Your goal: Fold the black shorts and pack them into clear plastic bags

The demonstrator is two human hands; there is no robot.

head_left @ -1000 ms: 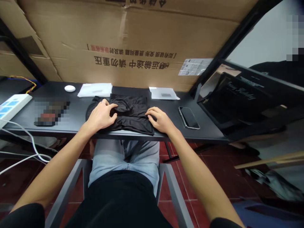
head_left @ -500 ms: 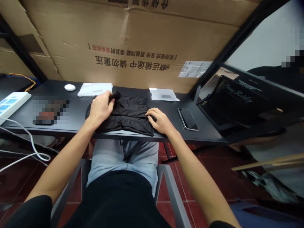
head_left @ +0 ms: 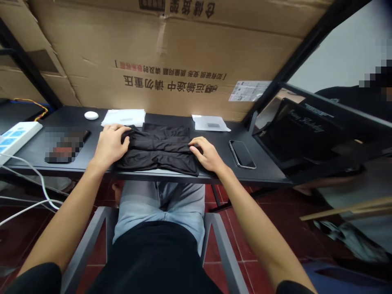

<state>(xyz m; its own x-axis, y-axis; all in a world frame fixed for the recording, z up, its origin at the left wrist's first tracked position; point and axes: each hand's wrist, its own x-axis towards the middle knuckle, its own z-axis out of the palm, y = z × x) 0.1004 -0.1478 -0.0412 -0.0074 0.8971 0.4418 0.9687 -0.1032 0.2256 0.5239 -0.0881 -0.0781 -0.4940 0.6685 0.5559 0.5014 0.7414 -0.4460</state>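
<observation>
A thin black cloth (head_left: 156,157), rumpled in crosswise folds, is spread over the front of the dark desk. My left hand (head_left: 112,143) rests over its left edge, with fingers bent and the thumb apart from them. At the opposite edge lies my right hand (head_left: 208,155), its fingertips touching the fabric and its thumb apart from the forefinger. A flat dark section of the cloth shows behind the nearer folds. The undersides of both hands are hidden.
On the desk (head_left: 266,169) lie a smartphone (head_left: 242,154), two white packets (head_left: 124,117) (head_left: 211,123), a white oval object (head_left: 91,116) and a pixelated dark item (head_left: 65,149). A white power strip (head_left: 18,139) with cables is at left. Cardboard (head_left: 171,49) stands behind. Another person (head_left: 352,98) is at right.
My left hand has moved left and let go of the bunched cloth, which now lies flatter and reaches farther left. My right hand has stayed at the right edge, its fingers slightly looser.
</observation>
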